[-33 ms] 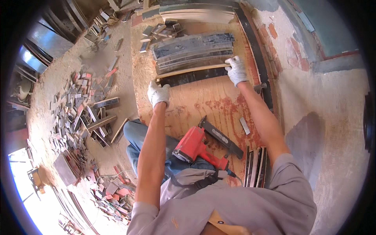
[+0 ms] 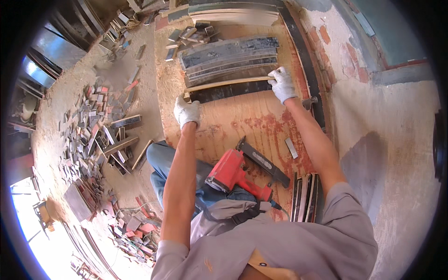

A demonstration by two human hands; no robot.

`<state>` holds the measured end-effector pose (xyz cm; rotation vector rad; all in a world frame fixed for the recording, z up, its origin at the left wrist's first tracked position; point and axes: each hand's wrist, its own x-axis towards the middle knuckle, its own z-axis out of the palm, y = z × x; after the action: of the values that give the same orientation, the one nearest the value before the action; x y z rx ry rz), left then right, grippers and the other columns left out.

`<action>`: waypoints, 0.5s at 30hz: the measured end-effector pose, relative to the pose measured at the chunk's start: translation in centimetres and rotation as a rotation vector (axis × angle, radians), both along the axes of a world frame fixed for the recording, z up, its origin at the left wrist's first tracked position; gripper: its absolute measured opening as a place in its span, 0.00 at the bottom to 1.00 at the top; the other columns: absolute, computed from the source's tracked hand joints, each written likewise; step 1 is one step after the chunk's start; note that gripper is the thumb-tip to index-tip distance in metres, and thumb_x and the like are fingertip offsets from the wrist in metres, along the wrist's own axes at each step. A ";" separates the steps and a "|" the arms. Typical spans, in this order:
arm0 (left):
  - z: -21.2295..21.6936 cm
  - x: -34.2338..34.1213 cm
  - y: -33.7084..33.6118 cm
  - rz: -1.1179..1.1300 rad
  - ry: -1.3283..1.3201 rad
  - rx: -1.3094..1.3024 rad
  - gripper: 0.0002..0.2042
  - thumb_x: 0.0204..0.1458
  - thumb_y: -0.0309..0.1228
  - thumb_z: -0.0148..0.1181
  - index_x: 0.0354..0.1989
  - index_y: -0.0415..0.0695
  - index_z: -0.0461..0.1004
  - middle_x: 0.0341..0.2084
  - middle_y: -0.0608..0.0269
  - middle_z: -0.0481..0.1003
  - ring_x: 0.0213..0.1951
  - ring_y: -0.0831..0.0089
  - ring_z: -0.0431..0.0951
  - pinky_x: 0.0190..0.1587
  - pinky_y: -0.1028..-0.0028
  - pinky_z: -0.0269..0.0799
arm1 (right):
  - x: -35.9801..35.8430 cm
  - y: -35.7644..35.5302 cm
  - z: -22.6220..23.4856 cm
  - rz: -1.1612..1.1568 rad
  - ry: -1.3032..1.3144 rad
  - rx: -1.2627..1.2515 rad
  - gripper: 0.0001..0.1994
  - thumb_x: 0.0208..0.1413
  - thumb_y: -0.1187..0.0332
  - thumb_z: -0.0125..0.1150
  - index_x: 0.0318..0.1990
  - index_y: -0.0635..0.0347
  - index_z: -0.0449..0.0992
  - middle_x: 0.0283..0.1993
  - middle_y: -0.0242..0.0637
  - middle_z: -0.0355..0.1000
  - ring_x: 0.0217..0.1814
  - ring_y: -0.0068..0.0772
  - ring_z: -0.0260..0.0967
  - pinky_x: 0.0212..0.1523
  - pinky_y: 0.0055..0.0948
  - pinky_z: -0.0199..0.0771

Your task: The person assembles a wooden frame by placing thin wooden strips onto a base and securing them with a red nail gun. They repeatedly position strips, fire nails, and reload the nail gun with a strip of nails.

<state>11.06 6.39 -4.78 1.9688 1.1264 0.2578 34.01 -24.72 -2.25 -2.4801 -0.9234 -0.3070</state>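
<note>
Head view: our left hand (image 2: 186, 112) and right hand (image 2: 282, 84), both gloved, grip opposite ends of a pale wooden strip (image 2: 228, 84). We see a red nail gun (image 2: 233, 173) lying on the plywood board (image 2: 233, 126).

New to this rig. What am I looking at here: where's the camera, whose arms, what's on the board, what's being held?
There is no machine here, only a person working with two gloved hands. The single picture comes from a wide fisheye camera worn on the person's head, looking down, so straight edges bend near the rim and the forearms enter from below.

The left hand and the right hand each grip one end of a long thin wooden strip. The strip lies across a plywood board, against a row of dark strips already laid side by side.

Nearer the person, a red nail gun rests on the board, held by neither hand. A small bundle of strips stands by the right arm. To the left, wood offcuts are scattered over a dusty floor.
</note>
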 end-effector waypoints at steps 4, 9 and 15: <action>-0.2 -2.3 0.0 -0.077 -0.065 -0.014 0.35 0.43 0.32 0.76 0.65 0.42 0.74 0.50 0.46 0.79 0.51 0.53 0.81 0.58 0.60 0.75 | -4.2 -0.9 3.5 0.112 -0.068 0.217 0.15 0.49 0.77 0.76 0.44 0.59 0.80 0.49 0.37 0.76 0.51 0.37 0.76 0.50 0.34 0.77; 1.0 -1.4 -1.3 -0.291 0.005 0.139 0.35 0.41 0.34 0.79 0.62 0.46 0.75 0.46 0.50 0.77 0.49 0.51 0.78 0.54 0.58 0.76 | -7.7 -5.2 8.0 -0.015 0.616 0.700 0.12 0.61 0.79 0.68 0.51 0.66 0.77 0.46 0.36 0.78 0.44 0.26 0.79 0.44 0.26 0.83; 1.0 -2.2 -1.3 -0.378 -0.022 0.240 0.15 0.43 0.27 0.74 0.39 0.46 0.77 0.38 0.52 0.77 0.44 0.49 0.78 0.48 0.56 0.75 | -8.6 -10.1 9.9 -0.251 0.782 0.979 0.21 0.70 0.62 0.61 0.62 0.69 0.71 0.51 0.43 0.79 0.41 0.30 0.80 0.36 0.25 0.82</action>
<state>8.84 5.07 -3.74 2.3386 0.7136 0.2190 25.43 -34.78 7.69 -1.5482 -0.0597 0.1303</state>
